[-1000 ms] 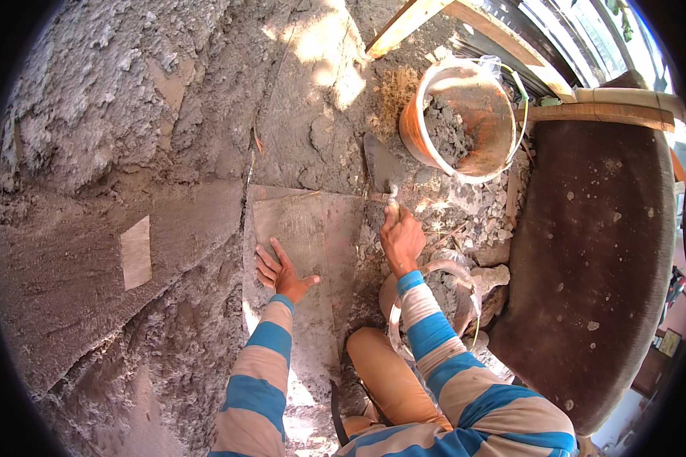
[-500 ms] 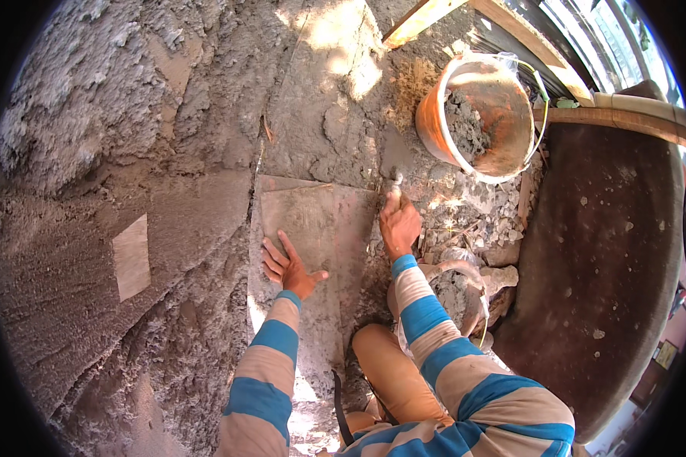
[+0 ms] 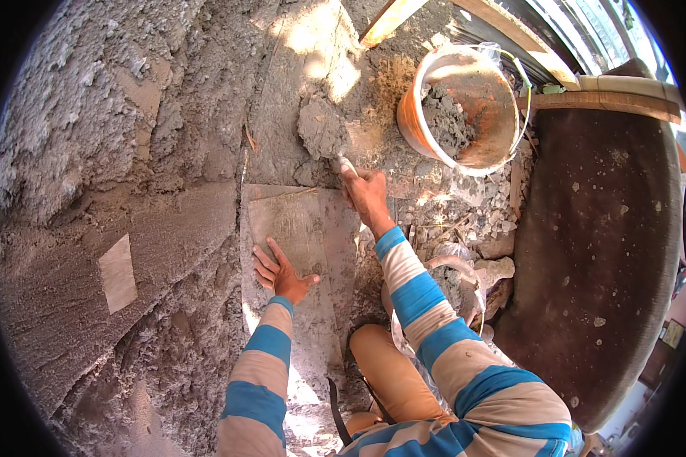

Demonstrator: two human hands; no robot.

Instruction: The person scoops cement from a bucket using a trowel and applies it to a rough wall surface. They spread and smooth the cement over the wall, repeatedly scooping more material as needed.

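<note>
My left hand (image 3: 282,270) lies with fingers spread on a flat, dusty board (image 3: 282,217). My right hand (image 3: 364,194) grips the handle of a trowel (image 3: 343,163), whose blade is in or under a lump of wet grey mortar (image 3: 322,128) just above the board's top edge. An orange bucket (image 3: 413,114) with a pale rim and grey mortar inside stands to the upper right of that hand. A second container (image 3: 446,265) with a handle is partly hidden under my right forearm.
Rough, mortar-covered surface (image 3: 91,99) fills the left, with a smoother band bearing a pale rectangular piece (image 3: 119,274). Rubble (image 3: 495,213) lies beside the buckets. A dark padded slab (image 3: 587,266) stands at the right, with wooden planks (image 3: 533,46) above.
My right hand and trowel have moved up and left, from beside the bucket to the mortar above the board. My left hand stays on the board.
</note>
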